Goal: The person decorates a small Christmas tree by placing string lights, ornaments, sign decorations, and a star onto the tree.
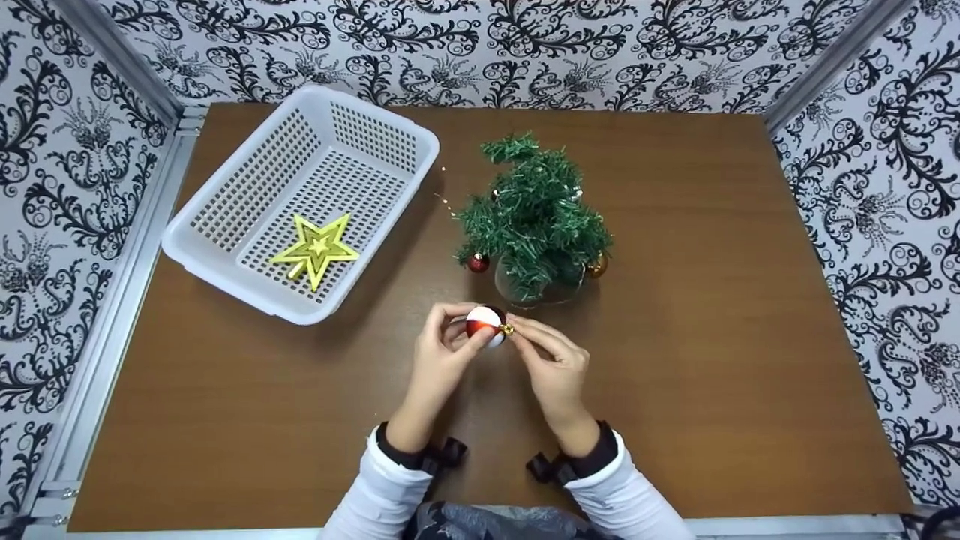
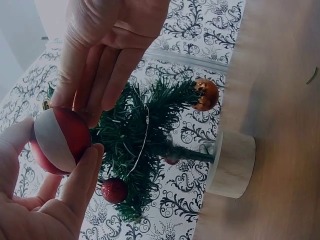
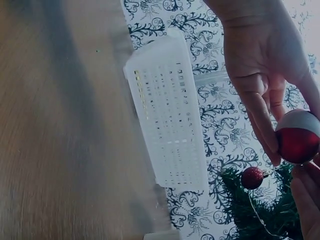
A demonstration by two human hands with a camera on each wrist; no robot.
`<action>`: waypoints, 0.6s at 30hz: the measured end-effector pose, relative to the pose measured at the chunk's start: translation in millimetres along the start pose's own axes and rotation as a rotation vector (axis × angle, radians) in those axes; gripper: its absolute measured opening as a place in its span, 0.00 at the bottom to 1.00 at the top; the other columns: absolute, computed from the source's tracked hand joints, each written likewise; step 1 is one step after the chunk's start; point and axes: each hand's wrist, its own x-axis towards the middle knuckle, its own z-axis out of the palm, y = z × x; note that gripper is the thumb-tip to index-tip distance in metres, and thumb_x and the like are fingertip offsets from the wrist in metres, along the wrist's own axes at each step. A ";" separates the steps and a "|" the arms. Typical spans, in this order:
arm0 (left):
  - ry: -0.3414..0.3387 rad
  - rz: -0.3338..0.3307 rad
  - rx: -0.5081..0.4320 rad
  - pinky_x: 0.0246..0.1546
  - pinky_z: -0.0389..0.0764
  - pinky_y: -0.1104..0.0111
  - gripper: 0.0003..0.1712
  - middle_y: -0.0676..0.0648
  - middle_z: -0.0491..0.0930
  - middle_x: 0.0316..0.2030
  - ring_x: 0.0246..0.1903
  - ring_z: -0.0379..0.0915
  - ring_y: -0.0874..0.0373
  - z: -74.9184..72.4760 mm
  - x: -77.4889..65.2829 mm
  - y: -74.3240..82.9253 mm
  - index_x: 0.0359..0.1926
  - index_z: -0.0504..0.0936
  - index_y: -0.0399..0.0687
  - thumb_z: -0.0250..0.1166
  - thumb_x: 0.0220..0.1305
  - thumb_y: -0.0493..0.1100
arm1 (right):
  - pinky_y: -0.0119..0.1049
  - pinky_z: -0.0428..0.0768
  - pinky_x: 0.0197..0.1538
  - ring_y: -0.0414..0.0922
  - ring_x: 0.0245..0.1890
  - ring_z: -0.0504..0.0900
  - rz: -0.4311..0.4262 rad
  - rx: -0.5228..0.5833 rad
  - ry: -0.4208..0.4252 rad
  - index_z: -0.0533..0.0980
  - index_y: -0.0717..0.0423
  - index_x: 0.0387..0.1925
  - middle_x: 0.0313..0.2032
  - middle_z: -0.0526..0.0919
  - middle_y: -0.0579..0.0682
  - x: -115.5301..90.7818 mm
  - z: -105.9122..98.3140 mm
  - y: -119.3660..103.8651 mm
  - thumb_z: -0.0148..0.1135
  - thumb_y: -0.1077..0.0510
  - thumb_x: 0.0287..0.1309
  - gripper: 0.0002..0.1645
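Note:
A red and white Christmas bauble [image 1: 481, 321] is held in the air in front of a small artificial Christmas tree [image 1: 536, 214]. My left hand [image 1: 442, 349] grips the ball between thumb and fingers. At the bauble's gold cap [image 1: 507, 329], the thumb and fingertips of my right hand [image 1: 555, 367] pinch together; the left wrist view shows the cap partly hidden beside the right fingers. Several ornaments hang on the tree, among them a glittery red ball [image 2: 114, 190] and an orange-gold ball [image 2: 205, 95]. The tree stands on a round wooden base [image 2: 232, 165].
A white perforated basket [image 1: 225, 274] stands at the left of the brown table [image 1: 712, 337]. Inside it lies a yellow star [image 1: 317, 250]. A thin string of lights [image 1: 445, 201] sticks out from the tree's left side. Patterned walls enclose the back and sides.

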 end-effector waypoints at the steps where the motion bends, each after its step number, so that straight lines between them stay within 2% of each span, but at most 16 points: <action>1: 0.003 -0.004 0.002 0.41 0.80 0.63 0.24 0.36 0.72 0.45 0.42 0.76 0.51 0.6 -0.1 -0.3 0.44 0.68 0.30 0.68 0.49 0.38 | 0.30 0.81 0.38 0.49 0.34 0.83 0.007 -0.009 0.001 0.80 0.72 0.27 0.30 0.82 0.64 -0.1 -0.8 -0.2 0.65 0.78 0.35 0.10; 8: 0.022 -0.010 0.009 0.41 0.80 0.65 0.26 0.37 0.72 0.44 0.42 0.76 0.51 -0.7 -0.4 0.3 0.44 0.68 0.32 0.68 0.48 0.39 | 0.28 0.80 0.36 0.42 0.30 0.82 0.047 -0.093 -0.006 0.80 0.69 0.27 0.27 0.83 0.58 4.0 -6.7 -6.3 0.65 0.75 0.39 0.08; 18: 0.016 -0.036 0.073 0.40 0.79 0.71 0.25 0.39 0.74 0.44 0.39 0.76 0.55 0.6 -0.4 -2.9 0.45 0.70 0.34 0.69 0.47 0.40 | 0.26 0.79 0.34 0.45 0.26 0.80 -0.036 -0.168 0.019 0.78 0.70 0.23 0.23 0.81 0.59 11.4 -7.8 -10.7 0.63 0.79 0.35 0.08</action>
